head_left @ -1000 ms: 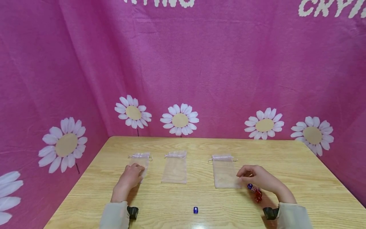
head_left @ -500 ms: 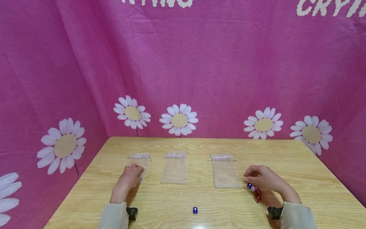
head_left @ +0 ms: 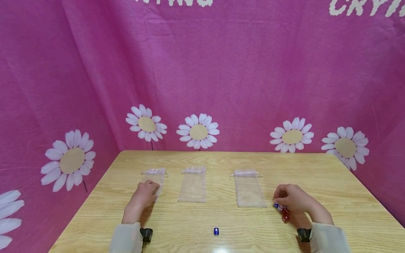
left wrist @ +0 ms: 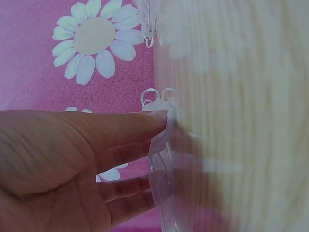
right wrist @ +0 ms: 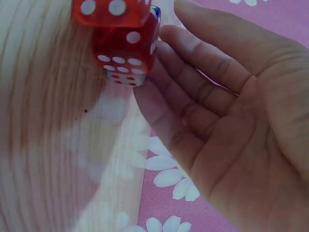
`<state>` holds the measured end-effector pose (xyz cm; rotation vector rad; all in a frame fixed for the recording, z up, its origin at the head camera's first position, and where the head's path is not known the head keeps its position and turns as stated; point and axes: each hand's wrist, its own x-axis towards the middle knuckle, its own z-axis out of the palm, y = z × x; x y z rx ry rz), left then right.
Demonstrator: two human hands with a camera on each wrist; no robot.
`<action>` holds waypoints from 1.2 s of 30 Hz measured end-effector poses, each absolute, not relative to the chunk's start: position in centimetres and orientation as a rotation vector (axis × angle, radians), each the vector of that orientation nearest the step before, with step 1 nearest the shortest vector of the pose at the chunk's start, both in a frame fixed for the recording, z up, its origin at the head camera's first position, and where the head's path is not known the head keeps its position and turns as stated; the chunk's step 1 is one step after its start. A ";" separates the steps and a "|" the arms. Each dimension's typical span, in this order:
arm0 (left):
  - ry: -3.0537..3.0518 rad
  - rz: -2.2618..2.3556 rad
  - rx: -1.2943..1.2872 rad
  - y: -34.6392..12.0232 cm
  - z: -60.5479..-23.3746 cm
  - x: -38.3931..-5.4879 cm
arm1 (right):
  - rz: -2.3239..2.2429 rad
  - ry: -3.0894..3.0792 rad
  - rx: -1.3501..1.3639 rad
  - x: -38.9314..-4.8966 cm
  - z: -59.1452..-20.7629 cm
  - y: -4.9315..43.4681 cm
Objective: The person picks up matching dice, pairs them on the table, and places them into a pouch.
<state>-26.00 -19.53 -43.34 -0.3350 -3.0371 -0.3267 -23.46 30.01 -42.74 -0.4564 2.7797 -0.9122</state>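
Three sheer drawstring pouches lie flat on the table: a left pouch (head_left: 162,181), a middle pouch (head_left: 193,186) and a right pouch (head_left: 249,189). My left hand (head_left: 145,194) rests on the left pouch, and its thumb and fairly straight fingers touch the thin fabric (left wrist: 161,186) in the left wrist view. At the right, my right hand (head_left: 294,197) is over a small cluster of dice, fingertips at a blue die (head_left: 276,206). Beside that are a pale die (head_left: 280,208) and red dice (head_left: 285,215). In the right wrist view, red dice (right wrist: 126,46) partly hide the blue one.
A lone blue die (head_left: 216,231) sits near the front middle of the wooden table (head_left: 177,225). Pink cloth (head_left: 221,88) with printed daisies hangs behind and to the sides of the table.
My right hand has moved right, away from the right pouch, and its fingertips have lowered to the blue die. My left hand has stayed on the left pouch.
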 end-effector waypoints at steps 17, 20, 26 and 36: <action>-3.072 -0.382 -0.266 -19.3 -43.0 -25.9 | -0.777 2.831 -0.369 -23.7 -43.0 29.6; -3.071 -0.374 -0.274 -19.3 -43.0 -26.0 | -0.767 2.834 -0.380 -23.7 -43.1 29.6; -3.084 -0.387 -0.267 -19.4 -43.0 -25.9 | -0.847 2.804 -0.412 -23.7 -43.2 29.9; -3.077 -0.414 -0.272 -19.4 -43.0 -25.9 | -1.001 2.741 -0.467 -23.4 -42.6 30.2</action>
